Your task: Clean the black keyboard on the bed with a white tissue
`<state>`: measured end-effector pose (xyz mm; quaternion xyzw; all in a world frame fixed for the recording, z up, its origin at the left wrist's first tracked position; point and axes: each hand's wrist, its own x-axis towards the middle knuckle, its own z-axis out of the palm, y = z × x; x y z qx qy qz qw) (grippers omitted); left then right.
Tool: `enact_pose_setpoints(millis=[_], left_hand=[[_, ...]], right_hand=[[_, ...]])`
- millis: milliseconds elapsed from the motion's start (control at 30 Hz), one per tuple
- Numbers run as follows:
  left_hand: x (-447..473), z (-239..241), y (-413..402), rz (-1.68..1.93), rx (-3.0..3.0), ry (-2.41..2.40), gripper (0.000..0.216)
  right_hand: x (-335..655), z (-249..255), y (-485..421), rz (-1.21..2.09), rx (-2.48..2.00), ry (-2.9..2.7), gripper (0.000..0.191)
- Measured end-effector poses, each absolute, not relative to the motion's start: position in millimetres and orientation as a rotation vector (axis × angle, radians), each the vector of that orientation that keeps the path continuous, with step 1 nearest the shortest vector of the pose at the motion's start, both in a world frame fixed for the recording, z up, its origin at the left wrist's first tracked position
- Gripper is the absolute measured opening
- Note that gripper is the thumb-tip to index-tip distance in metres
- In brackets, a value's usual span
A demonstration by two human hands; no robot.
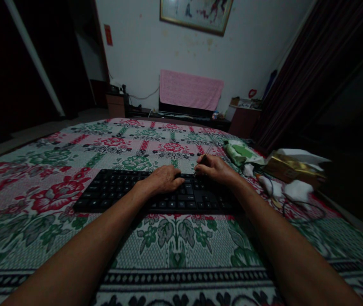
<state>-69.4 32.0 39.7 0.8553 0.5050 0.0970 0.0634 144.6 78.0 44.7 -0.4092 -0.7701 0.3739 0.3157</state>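
A black keyboard [105, 191] lies flat on the flowered bedspread in front of me. My left hand [162, 179] rests across the middle of its keys, thumb and fingers apart, with nothing visible in it. Over the upper right part of the keyboard, my right hand [215, 169] is closed in a pinch around a thin stick-like tool [209, 149]. The tool has a dark part by the fingers and a slender shaft slanting up and away; its exact kind is unclear. Its lower end is hidden near the fingertips.
Right of the keyboard lie a green-and-white soft pack [242, 152], crumpled white wads [298, 191], a gold tissue box [296, 168] and a dark thin cord [315, 219]. The patterned bedspread [175, 242] spreads all around. Beyond the bed, a pink cloth [191, 89] covers a screen.
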Motion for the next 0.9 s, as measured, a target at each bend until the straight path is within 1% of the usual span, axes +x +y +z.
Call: enact_pose_setpoints(millis=[233, 467, 567, 667, 767, 833, 900], left_hand=[[-69.6, 39.4, 32.9, 0.274, 2.603, 1.523, 0.04], [-70.6, 38.8, 34.8, 0.286, 2.549, 1.519, 0.039], [-69.6, 39.5, 33.8, 0.359, 2.504, 1.54, 0.044], [-67.5, 40.9, 32.2, 0.517, 2.48, 1.522, 0.05], [-64.5, 43.9, 30.6, 0.635, 2.498, 1.491, 0.042], [-62.6, 45.9, 29.6, 0.66, 2.518, 1.483, 0.034], [-61.3, 46.8, 28.9, 0.66, 2.533, 1.499, 0.031]], right_hand=[[142.9, 48.6, 79.7, 1.117, -1.093, -1.9, 0.021], [145.3, 50.7, 77.0, 1.147, -1.169, -1.816, 0.021], [143.7, 52.8, 72.1, 1.177, -1.167, -1.754, 0.022], [137.4, 55.3, 66.6, 1.199, -1.121, -1.712, 0.025], [127.4, 56.8, 61.5, 1.206, -1.081, -1.691, 0.025], [120.2, 57.3, 58.2, 1.206, -1.069, -1.655, 0.025], [113.6, 57.2, 55.1, 1.212, -1.07, -1.601, 0.025]])
